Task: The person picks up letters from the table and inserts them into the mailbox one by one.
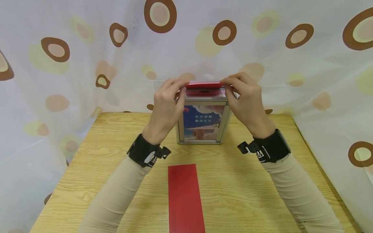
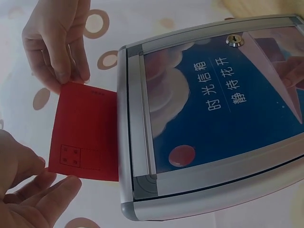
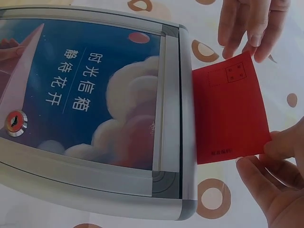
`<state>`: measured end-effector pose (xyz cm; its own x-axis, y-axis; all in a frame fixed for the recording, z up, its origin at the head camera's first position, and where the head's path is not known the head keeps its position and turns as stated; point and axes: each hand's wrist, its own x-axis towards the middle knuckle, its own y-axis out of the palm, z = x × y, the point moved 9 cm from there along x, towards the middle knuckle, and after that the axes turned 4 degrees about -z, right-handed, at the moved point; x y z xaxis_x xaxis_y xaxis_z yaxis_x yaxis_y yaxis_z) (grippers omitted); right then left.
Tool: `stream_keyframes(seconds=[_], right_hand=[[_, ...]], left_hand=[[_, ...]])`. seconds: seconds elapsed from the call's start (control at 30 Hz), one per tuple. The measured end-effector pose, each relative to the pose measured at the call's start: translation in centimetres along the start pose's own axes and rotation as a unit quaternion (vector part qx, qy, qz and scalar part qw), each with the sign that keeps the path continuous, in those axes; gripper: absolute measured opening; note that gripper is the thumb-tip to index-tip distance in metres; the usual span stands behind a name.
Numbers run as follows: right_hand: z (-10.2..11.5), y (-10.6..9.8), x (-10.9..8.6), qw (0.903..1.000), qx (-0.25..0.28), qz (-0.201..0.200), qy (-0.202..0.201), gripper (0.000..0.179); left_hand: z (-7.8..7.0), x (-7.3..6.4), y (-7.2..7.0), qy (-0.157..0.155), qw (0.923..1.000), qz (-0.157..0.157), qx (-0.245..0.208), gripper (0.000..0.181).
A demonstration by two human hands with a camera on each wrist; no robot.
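A red envelope (image 2: 88, 133) stands partway in the top slot of a silver-framed letter box (image 1: 201, 124), its upper part sticking out. My left hand (image 1: 169, 100) pinches one upper corner between thumb and fingers. The opposite corner is pinched by my right hand (image 1: 243, 98). Both wrist views show the printed stamp squares on the envelope's face; its lower part is hidden inside the box. The box front carries a blue picture panel with white Chinese characters and a small round lock (image 3: 16, 123).
A second red envelope (image 1: 185, 197) lies flat on the wooden table (image 1: 239, 194), in front of the box and between my forearms. Behind and at both sides hangs a white curtain (image 1: 186, 42) with brown ring patterns.
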<state>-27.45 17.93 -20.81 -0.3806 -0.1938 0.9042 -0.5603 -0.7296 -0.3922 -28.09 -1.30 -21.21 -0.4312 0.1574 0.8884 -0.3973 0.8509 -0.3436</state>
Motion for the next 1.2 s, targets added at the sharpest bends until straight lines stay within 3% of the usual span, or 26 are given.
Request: stream_keyframes(seconds=[0.37,0.7,1.2], right_hand=[[-0.8,0.7,-0.3,0.9993,0.005,-0.008,0.037,0.016],[-1.3,1.1,-0.5,0.9986,0.001,-0.004,0.053,0.017],[-1.9,1.5,-0.7,0.9977,-0.003,0.005,0.067,0.015]], left_hand=[[0.6,-0.6,0.7,-0.034,0.9989,0.034,-0.004,0.022],[0.5,-0.8,1.0,-0.02,0.9989,0.04,0.016,0.024],[1.1,-1.1,1.8,-0.045,0.9963,0.068,0.027,0.029]])
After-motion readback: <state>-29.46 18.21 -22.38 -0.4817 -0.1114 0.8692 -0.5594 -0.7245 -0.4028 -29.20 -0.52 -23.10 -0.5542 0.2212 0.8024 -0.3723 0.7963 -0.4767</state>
